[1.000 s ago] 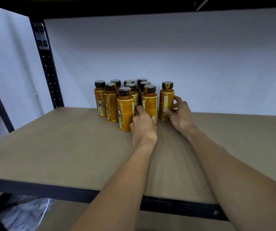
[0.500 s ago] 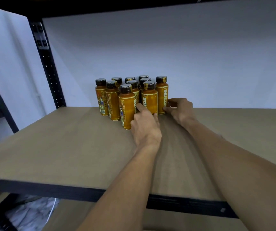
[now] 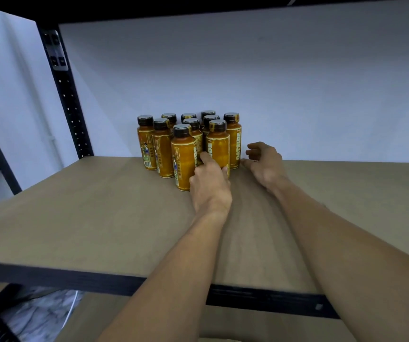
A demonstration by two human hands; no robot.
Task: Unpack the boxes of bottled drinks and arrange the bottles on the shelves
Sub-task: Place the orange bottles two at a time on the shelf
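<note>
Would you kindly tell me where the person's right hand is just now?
In the head view, the right hand is open, low over the shelf, right of centre, just beside the base of the rightmost bottle in the cluster.

Tan shelf board point(image 3: 75, 218), cluster of upright orange bottles point(image 3: 183, 156) near back

I see orange bottles point(image 3: 164, 151) bunched upright near the back edge of the shelf point(image 3: 75, 218), left of its middle. My left hand point(image 3: 209, 186) grips a front bottle point(image 3: 219, 146). My right hand point(image 3: 266, 165) sits slack-fingered just beside the rightmost bottle point(image 3: 234, 141), thumb by its base.
</note>
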